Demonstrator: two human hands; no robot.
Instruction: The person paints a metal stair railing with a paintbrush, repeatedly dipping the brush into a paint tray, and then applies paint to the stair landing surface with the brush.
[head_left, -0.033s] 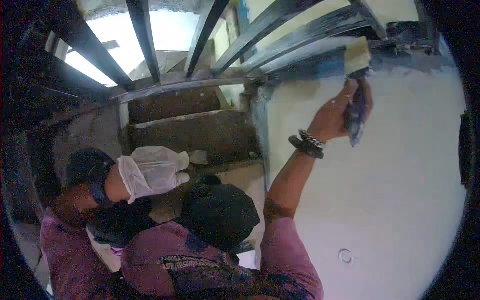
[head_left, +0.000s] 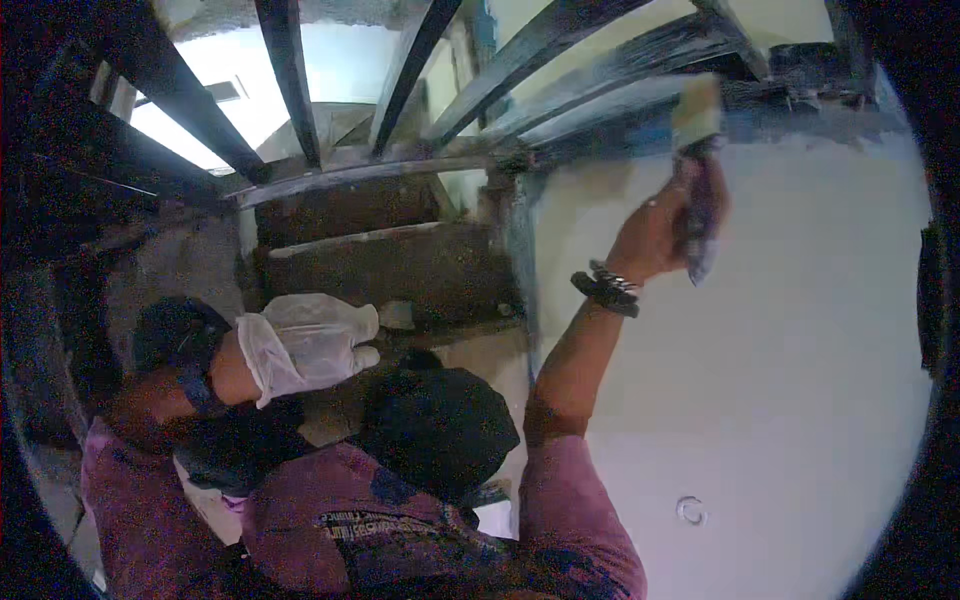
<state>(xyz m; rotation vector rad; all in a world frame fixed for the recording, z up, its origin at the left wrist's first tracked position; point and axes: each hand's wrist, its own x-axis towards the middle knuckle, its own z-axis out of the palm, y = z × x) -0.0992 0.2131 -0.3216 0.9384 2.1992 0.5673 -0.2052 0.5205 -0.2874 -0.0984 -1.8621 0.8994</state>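
Right hand (head_left: pixel 660 235) clamped on a paintbrush (head_left: pixel 698 180), its bristles touching the blue-painted top edge of a white wall (head_left: pixel 780 380); gloved left hand (head_left: pixel 310 345), fingers together, rests near stair steps (head_left: pixel 390 265).

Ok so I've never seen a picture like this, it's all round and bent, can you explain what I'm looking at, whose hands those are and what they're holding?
The picture comes from a wide fisheye camera worn on a person's head, looking down at their own arms. That lens is why straight lines bend near the rim. No machine here, just two hands.

The right hand, with dark bracelets at the wrist, is raised and grips a paintbrush. Its pale bristles touch the top of a white wall, along a blue-painted edge.

The left hand wears a thin white glove and is held low by the body; whether it holds anything I cannot tell.

The person wears a pink shirt. Behind are dark railing bars and rough brown stair steps. A dark rounded shape sits in front of the chest; what it is stays unclear.
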